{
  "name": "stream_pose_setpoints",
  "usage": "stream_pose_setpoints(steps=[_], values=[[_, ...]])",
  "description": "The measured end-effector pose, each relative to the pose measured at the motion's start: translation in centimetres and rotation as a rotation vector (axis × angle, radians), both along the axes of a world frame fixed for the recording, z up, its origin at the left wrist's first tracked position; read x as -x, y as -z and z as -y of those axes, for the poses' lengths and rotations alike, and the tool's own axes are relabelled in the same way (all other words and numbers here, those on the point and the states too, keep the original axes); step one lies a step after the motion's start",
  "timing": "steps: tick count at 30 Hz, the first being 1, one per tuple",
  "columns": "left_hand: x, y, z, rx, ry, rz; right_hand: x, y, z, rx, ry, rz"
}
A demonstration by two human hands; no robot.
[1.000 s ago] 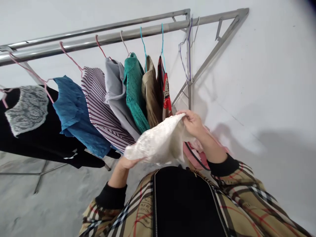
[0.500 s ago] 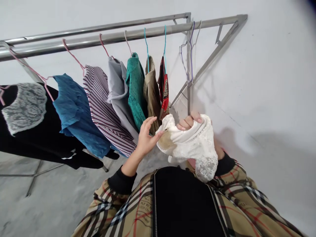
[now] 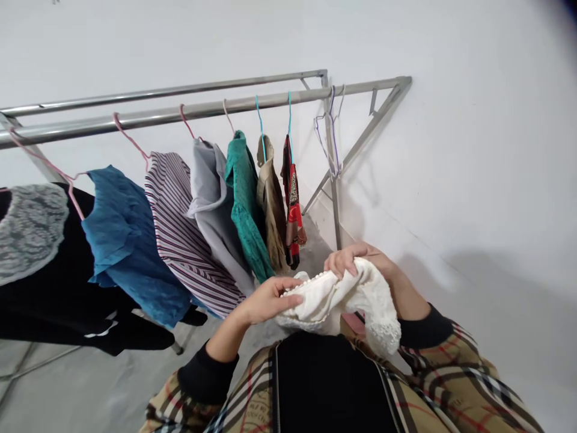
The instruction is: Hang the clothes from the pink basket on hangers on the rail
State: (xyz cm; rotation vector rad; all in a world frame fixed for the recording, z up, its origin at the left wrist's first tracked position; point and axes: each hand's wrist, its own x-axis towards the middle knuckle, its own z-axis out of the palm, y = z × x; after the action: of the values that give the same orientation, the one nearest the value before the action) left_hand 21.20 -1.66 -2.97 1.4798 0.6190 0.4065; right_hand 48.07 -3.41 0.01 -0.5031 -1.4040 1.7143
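A white lace garment (image 3: 322,300) is bunched between my two hands in front of my body. My left hand (image 3: 273,297) pinches its left part, thumb on top of the cloth. Fingers of my right hand (image 3: 349,260) are curled over its upper edge. A row of small bead-like trim runs along the edge between the hands. On the right, a lacy end (image 3: 383,334) hangs down below my right wrist. The garment's exact cut cannot be made out in its folds.
A metal clothes rack (image 3: 202,110) spans the left and middle. From it hang a blue top (image 3: 130,240), a striped shirt (image 3: 175,222), a green garment (image 3: 246,198) and a red patterned one (image 3: 294,210). Bare purple and white hangers (image 3: 333,132) hang near its right end, beside the wall.
My left hand has closed on the garment's left side, where it was spread before. My right hand has shifted its hold along the top edge. The view has tilted up, so the rack sits lower.
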Motion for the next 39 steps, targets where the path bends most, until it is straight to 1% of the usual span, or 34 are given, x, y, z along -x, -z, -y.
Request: stream_pose_setpoints(steps=[2, 3, 4, 6, 7, 8, 9, 10, 12, 14, 16, 17, 19, 21, 23, 25, 27, 29, 32, 39], values=[[0.3, -0.6, 0.3, 0.049, 0.063, -0.042, -1.0, 0.2, -0.4, -0.034, -0.040, 0.147], [0.3, -0.8, 0.5, 0.068, 0.063, -0.053, -1.4, 0.3, -0.7, -0.055, -0.069, 0.220], [0.3, -1.0, 0.7, 0.089, 0.041, -0.057, -1.8, 0.4, -1.0, -0.086, -0.103, 0.286], [0.2, -1.2, 1.1, 0.133, -0.053, -0.041, -2.4, 0.2, -1.8, -0.178, -0.156, 0.402], [0.1, -1.3, 1.2, 0.159, -0.109, -0.024, -2.6, -0.1, -2.2, -0.233, -0.144, 0.456], [0.1, -1.5, 1.4, 0.186, -0.161, -0.004, -2.8, -0.4, -2.8, -0.283, -0.080, 0.505], [0.1, -1.6, 1.5, 0.210, -0.203, 0.015, -3.0, -0.8, -3.6, -0.319, 0.040, 0.543], [0.2, -1.7, 1.7, 0.233, -0.235, 0.033, -3.2, -1.3, -4.5, -0.341, 0.206, 0.565], [0.3, -2.0, 1.8, 0.272, -0.273, 0.057, -3.9, -2.4, -6.9, -0.365, 0.590, 0.560], [0.3, -2.2, 1.9, 0.284, -0.304, 0.066, -4.9, -3.5, -9.9, -0.390, 0.917, 0.534], [0.1, -2.3, 1.9, 0.290, -0.343, 0.062, -5.7, -4.7, -13.3, -0.431, 1.131, 0.561], [-0.1, -2.3, 1.9, 0.300, -0.369, 0.060, -6.1, -5.3, -15.1, -0.452, 1.199, 0.608], [-0.6, -2.3, 1.9, 0.332, -0.423, 0.063, -6.2, -6.5, -18.4, -0.499, 1.272, 0.753], [-1.1, -2.3, 1.9, 0.363, -0.459, 0.075, -5.8, -7.5, -21.3, -0.540, 1.290, 0.944], [-1.6, -2.1, 1.9, 0.374, -0.482, 0.086, -5.0, -8.3, -23.5, -0.558, 1.271, 1.140], [-1.9, -1.9, 1.8, 0.367, -0.509, 0.088, -4.4, -8.9, -25.0, -0.540, 1.210, 1.308], [-2.0, -1.7, 1.9, 0.352, -0.538, 0.083, -4.2, -9.2, -26.0, -0.497, 1.144, 1.422], [-2.2, -1.4, 1.9, 0.339, -0.553, 0.077, -4.7, -9.4, -26.5, -0.465, 1.100, 1.493], [-2.6, -1.2, 2.0, 0.333, -0.567, 0.081, -6.0, -9.2, -26.9, -0.471, 1.081, 1.559], [-4.7, -1.5, 2.1, 0.322, -0.597, 0.105, -8.9, -8.2, -27.8, -0.521, 1.063, 1.579]])
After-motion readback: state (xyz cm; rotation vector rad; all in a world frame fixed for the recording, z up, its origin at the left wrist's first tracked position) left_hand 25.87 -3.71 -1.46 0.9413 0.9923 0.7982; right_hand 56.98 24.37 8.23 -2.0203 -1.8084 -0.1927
